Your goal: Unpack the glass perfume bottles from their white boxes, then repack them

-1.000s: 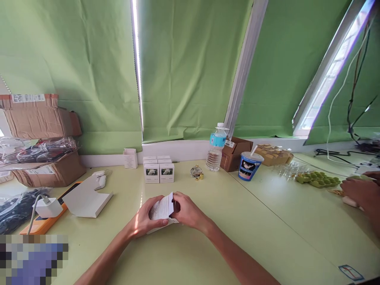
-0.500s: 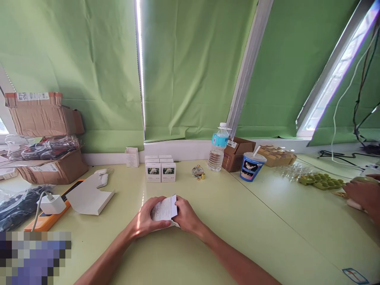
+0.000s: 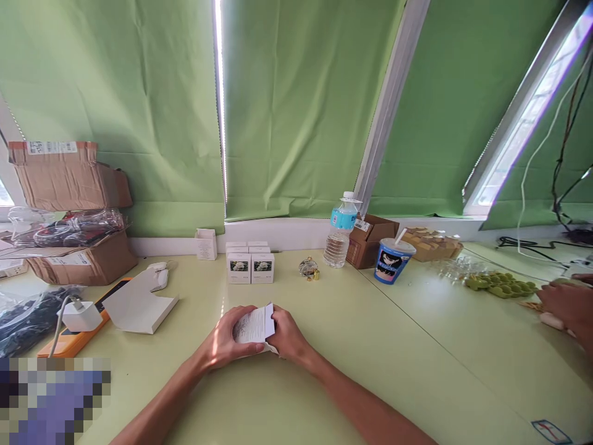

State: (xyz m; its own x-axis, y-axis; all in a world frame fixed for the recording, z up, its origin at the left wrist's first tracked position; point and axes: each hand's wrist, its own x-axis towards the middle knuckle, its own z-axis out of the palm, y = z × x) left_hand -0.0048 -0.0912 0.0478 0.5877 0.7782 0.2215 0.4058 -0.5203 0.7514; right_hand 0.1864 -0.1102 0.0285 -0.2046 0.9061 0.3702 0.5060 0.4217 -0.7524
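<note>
Both my hands hold a small white box with printed text (image 3: 252,326) just above the pale green table (image 3: 324,383). My left hand (image 3: 225,343) wraps its left side, thumb underneath. My right hand (image 3: 287,337) grips its right side, fingers curled at an open flap. Behind them stand several matching white boxes with a picture on the front (image 3: 251,267), stacked near the wall.
A folded white card tray (image 3: 139,306), a charger (image 3: 78,315) on an orange slab and cardboard boxes (image 3: 69,185) lie left. A water bottle (image 3: 340,232), blue cup (image 3: 391,259), brown box (image 3: 370,238) and green tray (image 3: 503,285) stand right. Another person's hand (image 3: 567,306) works at far right.
My hands and the box stay almost in place; the right fingers have shifted slightly on the flap. The view has tilted a little.
</note>
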